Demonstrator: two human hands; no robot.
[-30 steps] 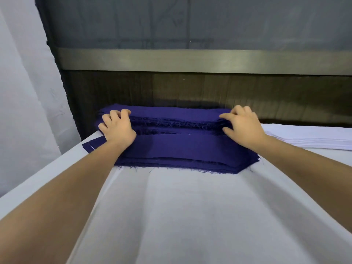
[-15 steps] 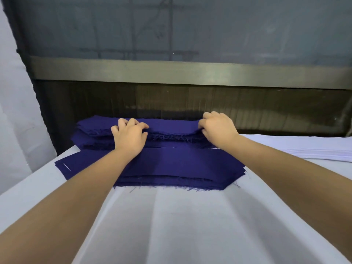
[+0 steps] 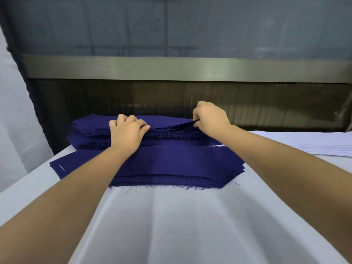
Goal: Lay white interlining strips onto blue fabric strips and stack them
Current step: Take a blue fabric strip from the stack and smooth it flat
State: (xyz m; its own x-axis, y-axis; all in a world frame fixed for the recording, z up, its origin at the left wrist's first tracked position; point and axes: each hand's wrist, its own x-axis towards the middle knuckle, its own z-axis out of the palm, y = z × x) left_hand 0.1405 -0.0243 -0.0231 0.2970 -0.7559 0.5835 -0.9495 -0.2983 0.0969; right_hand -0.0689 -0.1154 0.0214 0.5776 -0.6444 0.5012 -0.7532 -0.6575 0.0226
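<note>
While the right hand pinched the frayed top blue strip near the far edge of the table, the left hand lay curled on the pile, its grip unclear; tangled threads might drag extra strips along; white interlining sat at the right edge.

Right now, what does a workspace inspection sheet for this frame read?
Surface: table under white cloth, creased.
Job's things: far pile of blue strips, frayed; near stack of blue strips, flat; white interlining stack at right, untouched.
Clutter: nothing seen.
Hands: left hand rests curled on far pile; right hand pinches and lifts its top strip.
Cables: nothing seen.
Surroundings: metal rail, white drape at left.
</note>
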